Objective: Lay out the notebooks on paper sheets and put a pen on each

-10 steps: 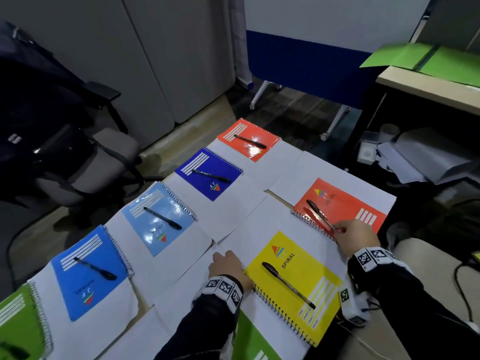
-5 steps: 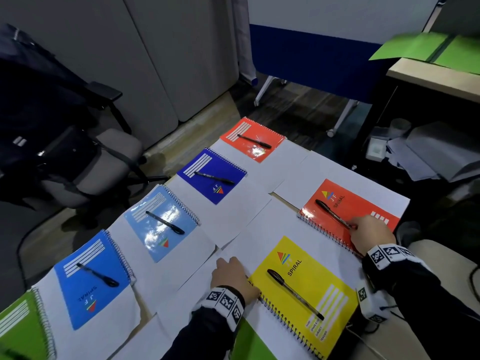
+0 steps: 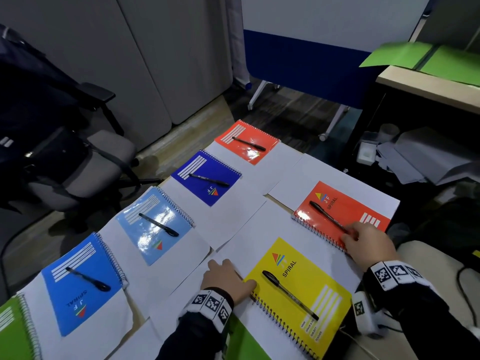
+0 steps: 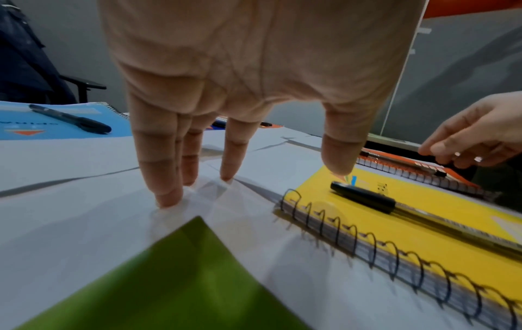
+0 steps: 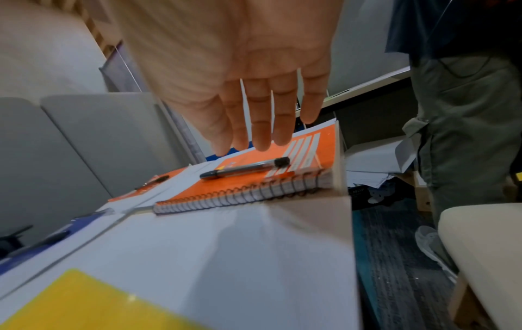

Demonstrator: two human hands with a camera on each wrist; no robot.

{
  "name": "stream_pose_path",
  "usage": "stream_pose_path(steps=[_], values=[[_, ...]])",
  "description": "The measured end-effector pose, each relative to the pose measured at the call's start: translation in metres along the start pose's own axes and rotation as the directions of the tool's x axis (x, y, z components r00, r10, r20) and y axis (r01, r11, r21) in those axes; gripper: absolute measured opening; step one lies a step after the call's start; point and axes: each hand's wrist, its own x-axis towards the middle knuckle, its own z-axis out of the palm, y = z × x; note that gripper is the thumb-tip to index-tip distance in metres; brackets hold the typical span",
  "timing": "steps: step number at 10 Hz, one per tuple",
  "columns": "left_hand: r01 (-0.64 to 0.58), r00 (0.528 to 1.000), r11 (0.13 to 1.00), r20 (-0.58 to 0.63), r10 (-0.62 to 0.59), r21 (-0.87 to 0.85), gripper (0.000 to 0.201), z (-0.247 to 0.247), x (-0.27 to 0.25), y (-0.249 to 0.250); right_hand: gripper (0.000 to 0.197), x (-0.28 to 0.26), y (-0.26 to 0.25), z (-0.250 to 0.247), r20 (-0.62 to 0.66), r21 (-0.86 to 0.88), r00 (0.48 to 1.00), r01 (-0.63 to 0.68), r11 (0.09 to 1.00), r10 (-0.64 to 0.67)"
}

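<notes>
A yellow spiral notebook (image 3: 319,276) lies on a white sheet (image 3: 259,229) with a black pen (image 3: 288,294) across it. My left hand (image 3: 231,272) presses straight fingers (image 4: 166,192) on the paper beside it, and the thumb touches the notebook's corner. An orange notebook (image 3: 348,206) lies farther right with a pen (image 3: 326,215) on it. My right hand (image 3: 353,237) hovers at that pen's near end with straight fingers (image 5: 262,134), and the pen (image 5: 243,170) lies free. Red (image 3: 246,141), dark blue (image 3: 207,175), light blue (image 3: 153,224) and blue (image 3: 80,281) notebooks each carry a pen.
A green notebook (image 3: 10,328) shows at the left edge, and a green cover (image 4: 175,279) pokes out under the near sheet. An office chair (image 3: 78,165) stands left of the table. A cream seat (image 3: 428,258) is at the right, past the table edge. A person (image 5: 466,111) stands beyond it.
The view has drifted a little. My right hand stays at the near end of the pen on the orange notebook, and my left hand stays at the yellow notebook's corner.
</notes>
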Motion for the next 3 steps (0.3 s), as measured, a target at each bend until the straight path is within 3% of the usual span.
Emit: stream_pose_path(steps=[1,2,3], values=[[-0.047,0.998,0.990,0.024,0.050,-0.134,0.072,-0.007,-0.001,-0.013,0.019,-0.024,-0.005,0.003,0.005,0.080,1.000,0.009,0.997,-0.010],[-0.123,0.992,0.957,-0.030,0.120,-0.263,0.059,-0.010,-0.009,-0.039,0.010,-0.057,-0.019,0.011,0.050,0.190,0.998,0.037,0.981,-0.047],[-0.151,0.986,0.919,-0.127,0.111,-0.364,0.040,-0.006,-0.021,-0.067,0.006,-0.087,-0.036,0.024,0.084,0.234,0.991,0.085,0.969,-0.107]])
